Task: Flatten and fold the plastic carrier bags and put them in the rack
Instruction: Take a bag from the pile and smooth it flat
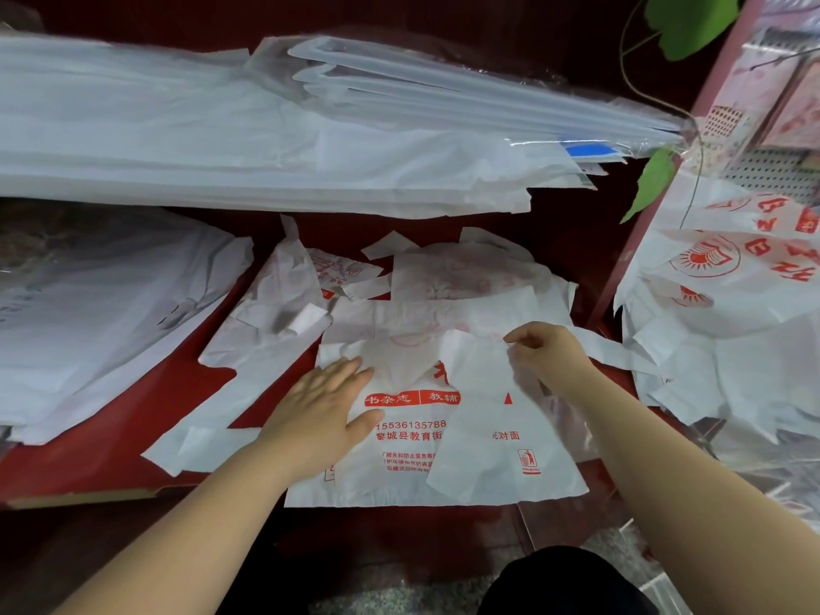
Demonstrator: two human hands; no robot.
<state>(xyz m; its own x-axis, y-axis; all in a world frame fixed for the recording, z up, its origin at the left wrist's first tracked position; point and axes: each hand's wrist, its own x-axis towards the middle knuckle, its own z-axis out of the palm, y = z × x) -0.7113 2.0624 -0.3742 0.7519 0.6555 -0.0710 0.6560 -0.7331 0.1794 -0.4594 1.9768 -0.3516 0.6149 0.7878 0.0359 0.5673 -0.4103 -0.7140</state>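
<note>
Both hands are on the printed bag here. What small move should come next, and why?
Probably lay the flap down and smooth it flat. The left hand presses flat on the printed bag, pinning it, while the right hand pinches the upper edge of the flap, which is already folded across the red print.

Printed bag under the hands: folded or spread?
Partly folded: on the printed bag, a flap pinched by the right hand covers some red print.
</note>
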